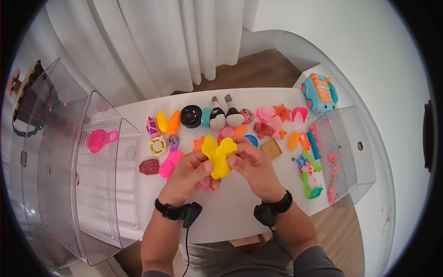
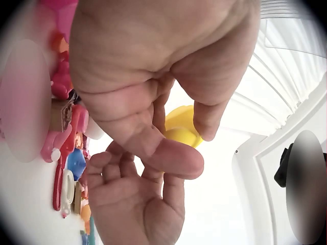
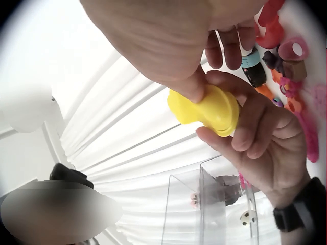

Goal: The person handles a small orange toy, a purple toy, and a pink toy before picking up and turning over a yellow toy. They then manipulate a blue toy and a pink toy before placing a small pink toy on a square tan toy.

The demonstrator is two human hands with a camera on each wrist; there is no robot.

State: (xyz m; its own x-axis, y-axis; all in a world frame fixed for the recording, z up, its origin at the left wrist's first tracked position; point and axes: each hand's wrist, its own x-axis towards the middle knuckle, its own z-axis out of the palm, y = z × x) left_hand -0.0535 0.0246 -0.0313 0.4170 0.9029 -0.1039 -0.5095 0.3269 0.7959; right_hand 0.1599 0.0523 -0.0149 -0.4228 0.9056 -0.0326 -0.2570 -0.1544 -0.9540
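Over the front middle of the table, both hands hold a yellow plastic toy piece [image 1: 222,161] with two flared lobes on top and a rounded lower body. My left hand [image 1: 188,176] grips its left side between thumb and fingers. From the other side my right hand [image 1: 256,170] pinches it, thumb at its edge near the lobes. In the right wrist view the right thumb presses on the smooth yellow piece [image 3: 217,111], while left fingers wrap its far end. The left wrist view shows only part of the yellow piece [image 2: 183,127], the rest hidden behind fingers.
Small toys lie across the white table, including a pink toy [image 1: 170,164] and a brown square block [image 1: 271,149]. Clear plastic bins stand left [image 1: 104,184] and right [image 1: 350,161]. A pink scoop [image 1: 100,140] is at the left bin; a toy phone [image 1: 320,93] sits back right.
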